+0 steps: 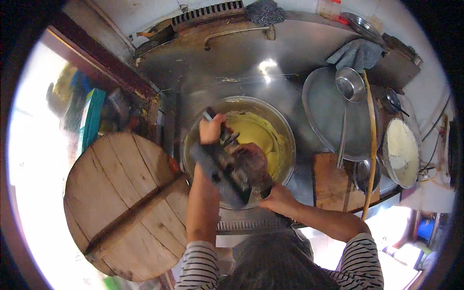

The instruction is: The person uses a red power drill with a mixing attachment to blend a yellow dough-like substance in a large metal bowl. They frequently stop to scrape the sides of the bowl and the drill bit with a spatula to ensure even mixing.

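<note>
A large round metal bowl (pixel 288 126) holds smooth yellow batter (pixel 249 126) in the middle of the steel counter. Above it is a dark hand-held power tool (pixel 227 169), blurred, that looks like an electric drill used as a mixer. My left hand (pixel 211 129) is closed round a handle at its far side. Closer to me, my right hand (pixel 281 200) grips the tool's rear end. The tool's body covers part of the bowl, and its lower end is hidden from view.
A round wooden lid (pixel 113 179) with a crossbar leans at the left. To the right are a large metal pan (pixel 316 111), a long-handled ladle (pixel 350 84), a wooden stick (pixel 371 130) and a bowl of pale powder (pixel 400 147). A faucet (pixel 237 33) projects at the back.
</note>
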